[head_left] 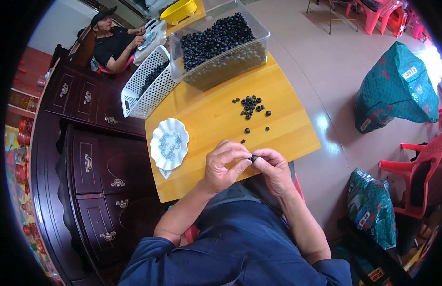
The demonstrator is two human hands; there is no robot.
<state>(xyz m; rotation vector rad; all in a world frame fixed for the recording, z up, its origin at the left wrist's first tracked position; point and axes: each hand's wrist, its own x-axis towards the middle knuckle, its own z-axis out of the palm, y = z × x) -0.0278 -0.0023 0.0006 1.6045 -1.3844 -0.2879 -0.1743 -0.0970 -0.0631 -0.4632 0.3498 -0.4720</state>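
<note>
Over the near edge of the yellow wooden table (216, 114), my left hand (224, 167) and my right hand (273, 172) meet. Both have thumb and fingers pinched on a small round black part (252, 158); its finer details are hidden by the fingertips. Just beyond my hands lies a loose group of black ring-like parts (249, 106), with a few single pieces scattered nearer. A white scalloped dish (155, 151) to the left of my hands holds many tiny clear or pale pieces (171, 143).
A clear plastic bin (221, 71) full of black parts stands at the table's far end, beside a white perforated basket (149, 97). Dark wooden drawers (95, 176) line the left. Another person (117, 45) sits working at far left. Teal bags (387, 90) and a red chair (416, 167) stand right.
</note>
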